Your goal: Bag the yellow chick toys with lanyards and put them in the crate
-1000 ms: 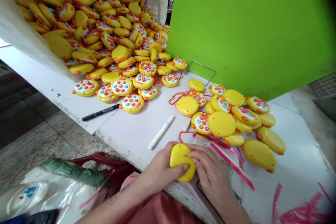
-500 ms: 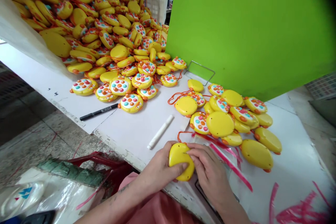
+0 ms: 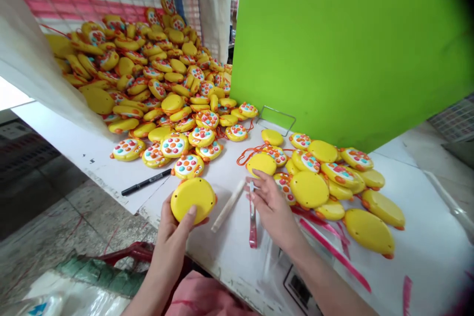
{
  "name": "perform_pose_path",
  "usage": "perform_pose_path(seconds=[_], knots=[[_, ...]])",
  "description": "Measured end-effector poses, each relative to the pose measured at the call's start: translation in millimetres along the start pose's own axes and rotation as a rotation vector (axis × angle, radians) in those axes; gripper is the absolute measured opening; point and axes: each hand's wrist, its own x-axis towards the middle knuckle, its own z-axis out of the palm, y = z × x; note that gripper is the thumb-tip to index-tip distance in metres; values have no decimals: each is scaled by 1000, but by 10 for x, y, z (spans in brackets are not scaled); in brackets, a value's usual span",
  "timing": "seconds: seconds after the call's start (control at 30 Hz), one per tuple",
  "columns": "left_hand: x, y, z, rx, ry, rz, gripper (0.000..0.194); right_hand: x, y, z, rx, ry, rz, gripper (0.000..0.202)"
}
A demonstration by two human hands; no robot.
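Note:
My left hand (image 3: 173, 232) holds a round yellow toy (image 3: 192, 199) with its plain back up, above the near left edge of the white table (image 3: 418, 252). My right hand (image 3: 272, 207) pinches the red-edged top of a clear plastic bag (image 3: 253, 217), which hangs down over the table. A white marker (image 3: 227, 206) lies between the two hands. Just beyond my right hand sits a small cluster of yellow toys (image 3: 322, 177), some with coloured buttons showing.
A large heap of the same yellow toys (image 3: 148, 79) spills from a white sack at the back left. A black pen (image 3: 146, 182) lies near the table's left edge. A green board (image 3: 348, 44) stands upright behind. More red-edged bags (image 3: 333, 252) lie at the right.
My left hand has carried the yellow toy up and to the left, away from my right hand. My right hand has let go of the toy and taken a red-edged bag. The view has tilted up.

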Motion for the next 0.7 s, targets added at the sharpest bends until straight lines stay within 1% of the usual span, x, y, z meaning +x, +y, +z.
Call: perform_pose_path(seconds=[0.1,0.17,0.2,0.27,0.33,0.37,0.43,0.5,0.57,0.63,0.67,0.7], knots=[[-2,-38,35,27,-40,-20,55,-8,50,-55,-133,41,-20,49],[-31,-68,115,58,-116,-13,52,-91,9,-98,-85,-29,-2,53],[-52,-78,174,75,-175,0,51,-140,-24,-112,-12,-86,9,56],[-94,-76,317,103,-338,31,49,-232,-89,-137,156,-193,54,58],[-115,-47,466,138,-514,73,47,-286,-131,-193,274,-229,127,55],[-107,-24,531,181,-587,113,46,-293,-142,-247,299,-216,160,52],[-36,30,629,318,-683,245,45,-260,-152,-422,286,-134,182,48],[114,84,687,487,-705,410,42,-165,-158,-688,202,26,147,46],[324,125,730,639,-672,564,40,-31,-154,-1017,70,258,74,50],[564,143,783,755,-619,692,37,99,-125,-1355,-140,488,6,58],[684,142,817,801,-596,745,35,147,-99,-1505,-279,569,-13,60],[801,134,858,839,-578,785,34,177,-66,-1629,-419,611,-18,60]])
